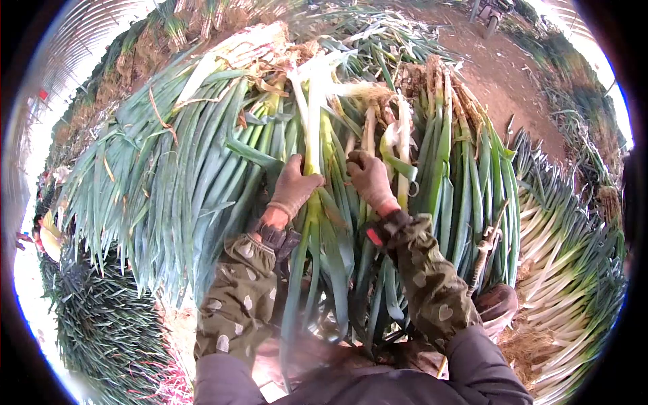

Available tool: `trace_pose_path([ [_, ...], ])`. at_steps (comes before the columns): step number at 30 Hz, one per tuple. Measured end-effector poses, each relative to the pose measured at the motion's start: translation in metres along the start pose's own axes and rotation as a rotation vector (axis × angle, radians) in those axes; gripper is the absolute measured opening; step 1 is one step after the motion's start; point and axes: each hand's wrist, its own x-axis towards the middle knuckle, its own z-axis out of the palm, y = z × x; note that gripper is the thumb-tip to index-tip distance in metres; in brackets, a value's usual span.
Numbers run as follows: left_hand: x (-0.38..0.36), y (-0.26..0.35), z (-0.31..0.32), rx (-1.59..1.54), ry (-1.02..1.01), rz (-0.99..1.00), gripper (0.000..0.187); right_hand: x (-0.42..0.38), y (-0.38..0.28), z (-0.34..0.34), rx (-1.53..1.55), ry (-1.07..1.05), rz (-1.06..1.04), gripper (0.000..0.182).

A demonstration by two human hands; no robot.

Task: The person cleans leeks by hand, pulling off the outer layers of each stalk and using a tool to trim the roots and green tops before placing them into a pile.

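My left hand (297,187), in a brownish glove, is closed round the pale lower stem of a green onion (314,128), whose green leaves hang down toward my lap. To its right, my right hand (368,177), also gloved, has its fingers curled in beside the stalks; what they hold, if anything, is hidden. Around both hands lies a wide pile of long green onions (196,162), with roots at the far side and leaves toward me. A curled, peeling leaf (398,152) is just right of my right hand.
Cleaned onions with white stems (560,250) lie in a row at the right. Dense green leaves (108,324) stand at the lower left. Bare soil (503,81) and a wheel (491,27) are at the back right. My knee (498,307) is beside the pile.
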Motion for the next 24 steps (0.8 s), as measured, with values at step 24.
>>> trace_pose_path([
  [24,-0.008,0.022,-0.01,-0.192,-0.22,-0.352,0.043,-0.019,0.05,0.062,0.588,-0.367,0.24,0.029],
])
